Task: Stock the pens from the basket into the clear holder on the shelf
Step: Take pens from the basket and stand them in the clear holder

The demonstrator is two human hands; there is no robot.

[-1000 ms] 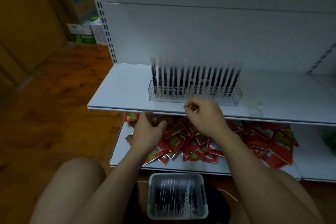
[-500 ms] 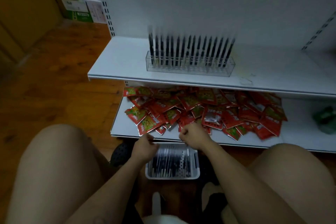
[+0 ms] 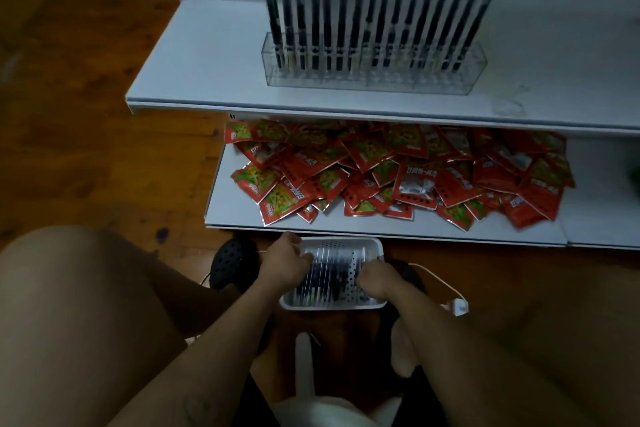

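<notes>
Head view looks down on a white basket on the wooden floor, at about 6 o'clock from the frame's centre, between the person's bare knees. Loose pens lie side by side in it, running from 12 to 6 o'clock.

The left hand rests over the basket's 9 o'clock edge with its fingers bent down onto the pens. The right hand sits at the 3 o'clock edge, its fingers curled in among them. Whether either hand actually pinches a pen cannot be made out, as the fingertips are hidden and blurred.

The clear holder stands on the upper shelf at roughly 12 o'clock, well apart from the basket. A row of dark pens stands in it, leaning slightly and blurred at their tops.

Red snack packets are heaped on the lower shelf, between the holder and the basket. A black shoe shows just beside the basket at 9 o'clock, and a white cable trails off at 3 o'clock.
</notes>
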